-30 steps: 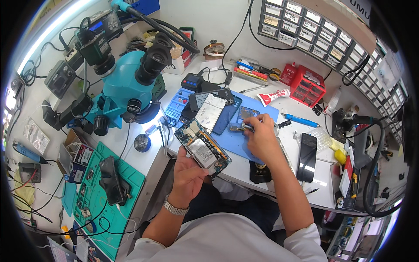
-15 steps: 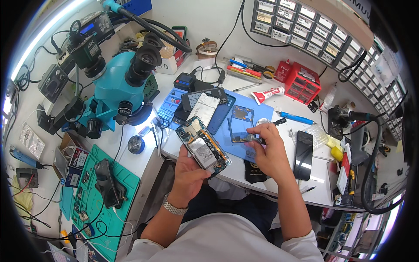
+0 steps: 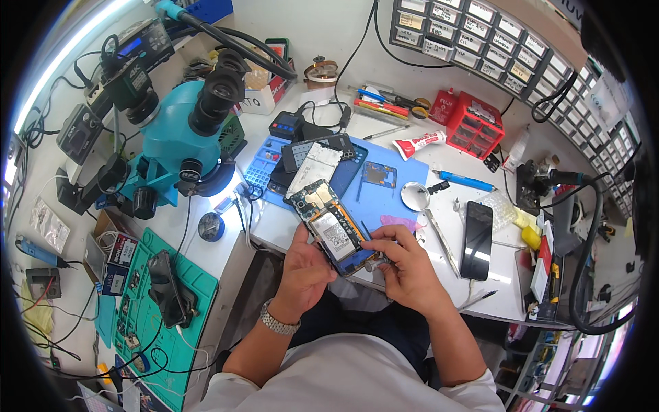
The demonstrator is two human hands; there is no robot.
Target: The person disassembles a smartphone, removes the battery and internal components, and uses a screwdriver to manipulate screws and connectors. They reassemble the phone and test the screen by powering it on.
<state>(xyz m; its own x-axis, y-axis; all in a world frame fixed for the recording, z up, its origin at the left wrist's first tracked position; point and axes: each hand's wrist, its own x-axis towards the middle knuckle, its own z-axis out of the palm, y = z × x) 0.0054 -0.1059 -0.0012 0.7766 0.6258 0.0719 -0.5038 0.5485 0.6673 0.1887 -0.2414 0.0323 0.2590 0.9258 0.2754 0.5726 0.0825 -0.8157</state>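
Observation:
An opened smartphone [image 3: 333, 232] lies tilted in my left hand [image 3: 302, 269], whose fingers and thumb hold its lower left edge. Its pale battery, circuit board and orange flex cable are exposed. My right hand [image 3: 405, 268] is closed at the phone's lower right corner. Its fingertips pinch a thin dark plastic cover piece [image 3: 354, 260], bluish at its middle, against the lower end. A small grey object [image 3: 375, 262] shows under those fingers; I cannot make out its kind. Behind the phone, a bare whitish phone plate [image 3: 314, 169] and another dark plastic cover [image 3: 379, 174] rest on the blue mat [image 3: 405, 165].
At left stands a teal microscope [image 3: 180, 123], with a green work mat [image 3: 185, 295] below it. To the right lie a round magnifying lens [image 3: 415, 196], tweezers [image 3: 443, 240] and a black phone [image 3: 476, 240]. A red drawer box [image 3: 475, 125] stands at the back.
My right hand has brought the plastic cover piece down and left from above the mat onto the phone's lower end. The phone has shifted slightly right. The lens and pink film are now uncovered.

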